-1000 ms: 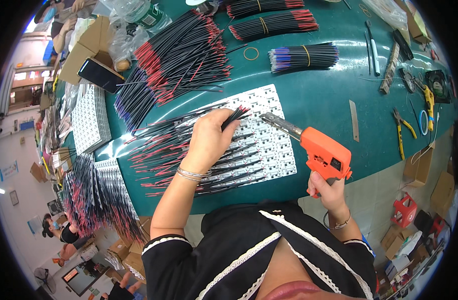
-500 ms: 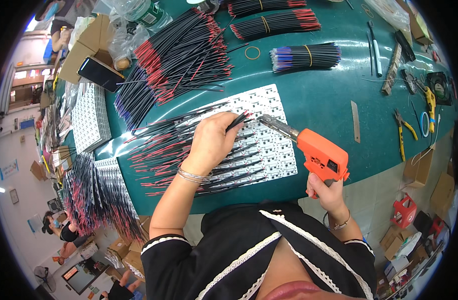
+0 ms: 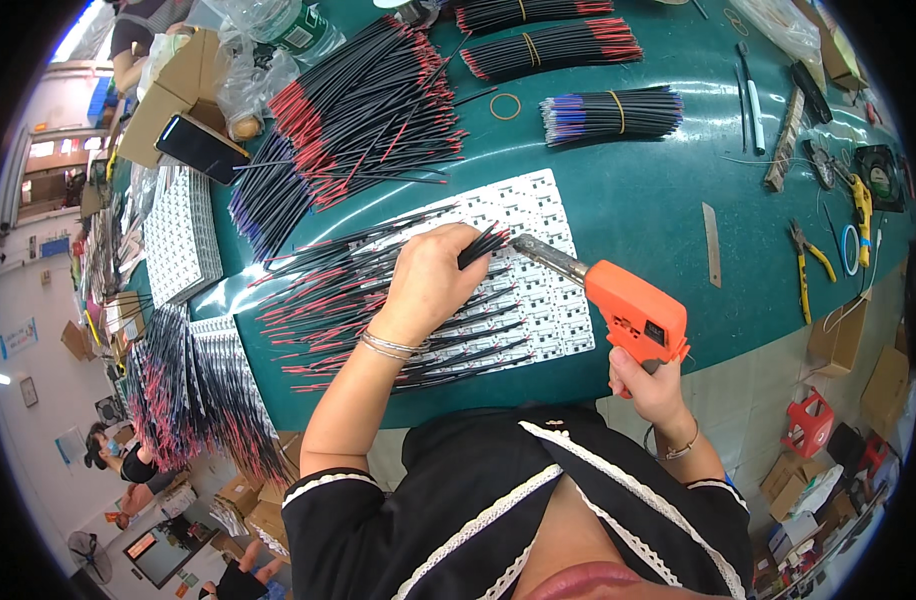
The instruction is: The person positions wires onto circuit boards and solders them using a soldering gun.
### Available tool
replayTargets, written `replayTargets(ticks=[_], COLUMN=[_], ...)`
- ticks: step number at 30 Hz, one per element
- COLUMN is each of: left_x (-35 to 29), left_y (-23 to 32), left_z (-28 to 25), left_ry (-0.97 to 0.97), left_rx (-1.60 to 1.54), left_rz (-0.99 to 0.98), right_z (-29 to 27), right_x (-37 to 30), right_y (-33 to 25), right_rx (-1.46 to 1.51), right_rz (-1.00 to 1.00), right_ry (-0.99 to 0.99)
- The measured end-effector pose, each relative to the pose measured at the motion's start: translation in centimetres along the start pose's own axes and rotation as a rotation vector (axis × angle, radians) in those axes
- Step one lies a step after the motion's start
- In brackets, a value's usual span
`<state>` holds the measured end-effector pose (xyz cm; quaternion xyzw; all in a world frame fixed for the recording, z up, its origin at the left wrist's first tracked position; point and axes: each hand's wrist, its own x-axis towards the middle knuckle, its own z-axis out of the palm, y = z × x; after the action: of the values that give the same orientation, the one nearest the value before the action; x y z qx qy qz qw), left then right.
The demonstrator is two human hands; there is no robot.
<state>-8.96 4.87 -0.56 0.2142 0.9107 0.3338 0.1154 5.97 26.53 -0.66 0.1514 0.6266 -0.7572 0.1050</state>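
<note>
My left hand (image 3: 433,272) is closed on a small bunch of black wires (image 3: 485,244) whose tips point right, over a white circuit board panel (image 3: 553,290). My right hand (image 3: 650,385) grips the handle of an orange soldering gun (image 3: 638,310). The gun's metal tip (image 3: 528,246) is close to the ends of the held wires; whether it touches them I cannot tell. Rows of black wires with red ends (image 3: 328,300) lie across the panel's left part and stick out past its left edge. My left palm hides some of them.
A heap of loose red-tipped wires (image 3: 378,90) lies at the back left, near a phone (image 3: 200,147) and stacked panels (image 3: 181,240). Banded wire bundles (image 3: 613,113) rest at the back. Right are a metal strip (image 3: 712,243), cutters (image 3: 806,265) and a blue-handled tool (image 3: 754,115).
The soldering gun has shifted slightly left, its tip closer to the wire ends. My left hand has moved a little, and the wires in it fan out more.
</note>
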Motion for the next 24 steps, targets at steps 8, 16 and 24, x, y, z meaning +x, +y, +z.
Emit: replayTargets(ticks=[8,16,24], left_x=[0.0,0.4,1.1], left_y=[0.1,0.3,-0.3], left_z=[0.0,-0.2,-0.8], left_ry=[-0.013,-0.058,-0.139], left_rx=[0.015,0.063,0.038], left_rz=[-0.004,0.008,0.082], right_z=[-0.2,0.0,-0.2], right_x=[0.0,-0.2,-0.4], right_y=[-0.3,-0.5,0.0], right_rx=[0.033,0.042,0.027], right_rz=[0.101,0.011,0.013], right_ry=[-0.023,0.042,0.013])
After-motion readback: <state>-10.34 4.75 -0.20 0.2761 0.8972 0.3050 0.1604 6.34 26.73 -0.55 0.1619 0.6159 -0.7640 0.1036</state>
